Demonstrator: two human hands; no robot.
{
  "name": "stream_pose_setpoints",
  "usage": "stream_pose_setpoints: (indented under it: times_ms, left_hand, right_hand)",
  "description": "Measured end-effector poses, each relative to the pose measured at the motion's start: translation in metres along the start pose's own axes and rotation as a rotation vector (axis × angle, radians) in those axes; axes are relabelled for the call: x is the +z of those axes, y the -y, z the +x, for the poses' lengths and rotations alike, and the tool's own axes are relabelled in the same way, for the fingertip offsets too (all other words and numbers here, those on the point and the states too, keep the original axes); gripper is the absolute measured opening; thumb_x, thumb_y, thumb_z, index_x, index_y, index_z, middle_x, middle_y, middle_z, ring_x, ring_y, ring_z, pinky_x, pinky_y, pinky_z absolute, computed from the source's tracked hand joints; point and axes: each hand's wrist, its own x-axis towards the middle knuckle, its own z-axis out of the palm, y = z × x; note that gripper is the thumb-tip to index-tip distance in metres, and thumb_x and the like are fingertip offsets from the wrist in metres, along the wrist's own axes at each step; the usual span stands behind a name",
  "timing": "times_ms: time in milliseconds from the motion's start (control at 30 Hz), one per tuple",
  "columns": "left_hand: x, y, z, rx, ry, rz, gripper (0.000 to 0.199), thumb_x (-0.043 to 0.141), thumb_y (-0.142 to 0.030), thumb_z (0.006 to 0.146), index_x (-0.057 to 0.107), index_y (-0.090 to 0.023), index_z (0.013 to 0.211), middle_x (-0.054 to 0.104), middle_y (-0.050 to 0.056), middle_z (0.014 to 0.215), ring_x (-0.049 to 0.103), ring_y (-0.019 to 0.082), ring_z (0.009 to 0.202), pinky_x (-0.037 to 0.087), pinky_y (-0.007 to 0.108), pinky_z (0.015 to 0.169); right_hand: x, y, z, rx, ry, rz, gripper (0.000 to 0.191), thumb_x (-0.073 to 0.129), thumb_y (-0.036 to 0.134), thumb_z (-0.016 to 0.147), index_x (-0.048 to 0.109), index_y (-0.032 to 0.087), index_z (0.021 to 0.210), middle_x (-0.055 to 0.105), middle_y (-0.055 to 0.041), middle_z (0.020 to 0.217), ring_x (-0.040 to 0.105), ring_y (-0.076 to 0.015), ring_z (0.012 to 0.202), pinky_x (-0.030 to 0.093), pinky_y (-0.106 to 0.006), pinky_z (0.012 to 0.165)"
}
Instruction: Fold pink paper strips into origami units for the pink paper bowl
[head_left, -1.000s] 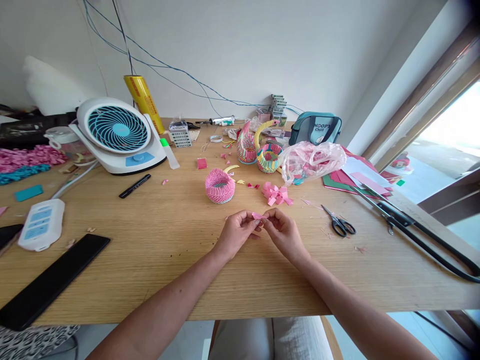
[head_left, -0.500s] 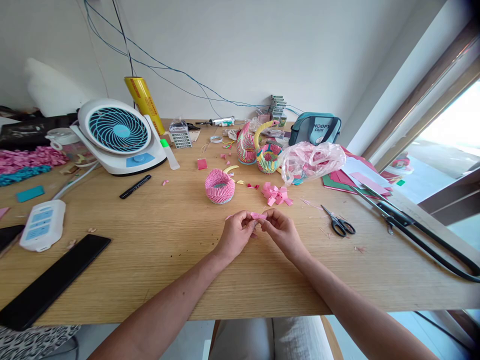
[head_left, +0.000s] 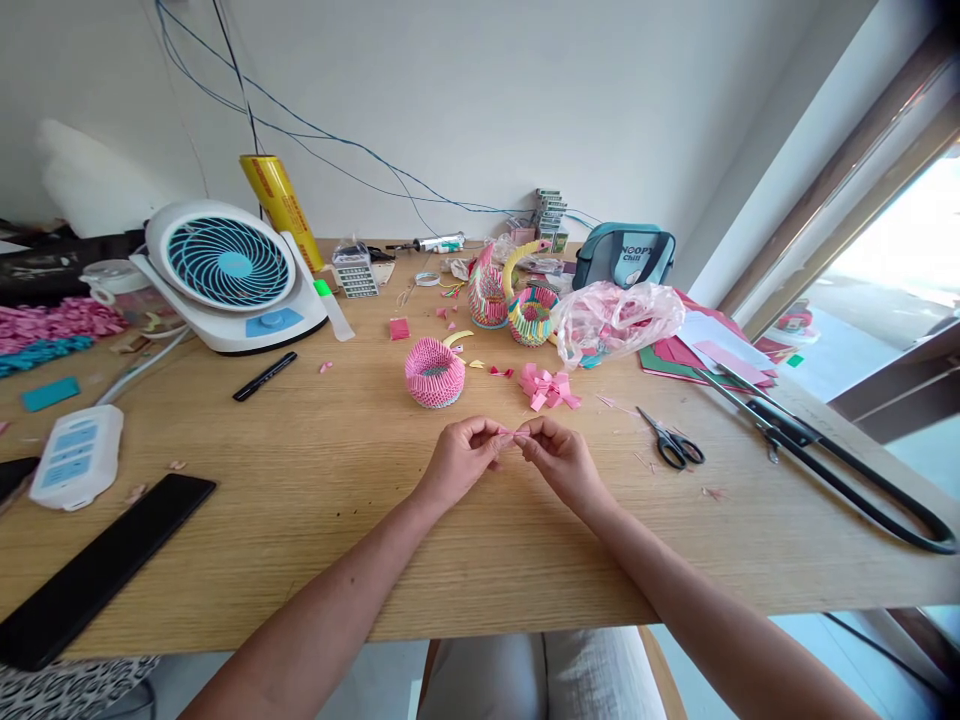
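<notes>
A small slip of pink paper (head_left: 514,433) sits between the fingertips of the left hand (head_left: 466,458) and the right hand (head_left: 556,458), just above the near half of the bench (head_left: 322,570). Each grip is pinched, thumb against fingers: the left one on the slip's left end, the right one on its right end. Only a thin sliver of the paper shows in the narrow gap between them; the fingers hide the rest, so its full shape cannot be told.

Just beyond the left hand, on its far side, stands a round pink paper basket (head_left: 435,388). On the far side of the right hand, near it, lies a loose heap of pink paper pieces (head_left: 548,386). Scissors (head_left: 673,444) rest to the right of the right hand, well apart from the slip. Farther back are a multicoloured basket (head_left: 531,325) with a yellow curved neck and a translucent plastic bag (head_left: 621,325) with pink contents. A black pen (head_left: 265,377) lies far to the left.
</notes>
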Motion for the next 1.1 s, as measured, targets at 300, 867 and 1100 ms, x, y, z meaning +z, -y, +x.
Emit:
stream_pose_setpoints:
  times_ms: [300, 867, 1100]
  left_hand:
    - [0.006, 0.003, -0.002, -0.053, 0.004, -0.063, 0.032, 0.067, -0.045, 0.078, 0.061, -0.014, 0.083, 0.051, -0.001, 0.07, 0.05, 0.009, 0.06, 0.054, 0.022, 0.051]
    - [0.002, 0.009, 0.001, 0.044, 0.022, 0.062, 0.03, 0.06, -0.046, 0.084, 0.057, -0.017, 0.079, 0.057, -0.001, 0.069, 0.05, 0.009, 0.058, 0.042, 0.018, 0.046]
    - [0.004, 0.007, -0.001, 0.15, -0.043, 0.244, 0.027, 0.058, -0.041, 0.087, 0.056, -0.017, 0.076, 0.055, -0.002, 0.067, 0.047, 0.008, 0.054, 0.038, 0.019, 0.049]
  right_hand:
    - [-0.001, -0.006, 0.002, 0.083, 0.014, 0.06, 0.035, 0.074, 0.051, 0.072, 0.064, 0.018, 0.078, 0.061, -0.0005, 0.071, 0.053, -0.0124, 0.062, 0.044, -0.025, 0.058]
    - [0.003, 0.008, -0.002, 0.214, -0.012, 0.237, 0.035, 0.078, 0.048, 0.068, 0.064, 0.018, 0.077, 0.063, 0.0007, 0.067, 0.06, -0.0117, 0.063, 0.05, -0.027, 0.066]
    - [0.004, 0.008, -0.003, 0.192, -0.014, 0.229, 0.033, 0.076, 0.048, 0.07, 0.064, 0.018, 0.077, 0.063, 0.0003, 0.067, 0.059, -0.0118, 0.062, 0.051, -0.027, 0.064]
